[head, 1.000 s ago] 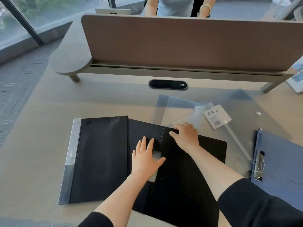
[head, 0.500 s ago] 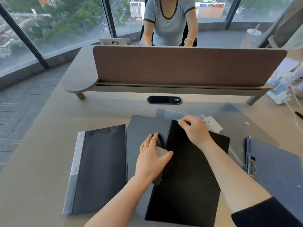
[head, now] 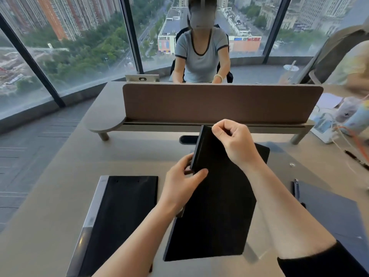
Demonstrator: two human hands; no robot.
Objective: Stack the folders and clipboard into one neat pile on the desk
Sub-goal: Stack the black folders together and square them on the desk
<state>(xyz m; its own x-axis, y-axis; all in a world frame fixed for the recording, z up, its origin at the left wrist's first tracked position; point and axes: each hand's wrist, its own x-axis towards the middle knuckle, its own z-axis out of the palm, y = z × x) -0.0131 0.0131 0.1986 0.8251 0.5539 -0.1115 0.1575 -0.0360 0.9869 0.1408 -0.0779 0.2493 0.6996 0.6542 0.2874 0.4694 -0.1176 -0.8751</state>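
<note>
Black folder (head: pixel 217 206), shut and tilted up off the counter (head: pixel 50 196), is gripped on its left edge by the left hand (head: pixel 180 184) and pinched at its far top corner by the right hand (head: pixel 234 143), so the lifting step seems underway; next, probably onto the grey-spined folder (head: pixel 123 214) just left.

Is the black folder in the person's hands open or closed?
Closed. The black folder shows one plain cover, with both hands at its left edge: left hand, right hand.
</note>
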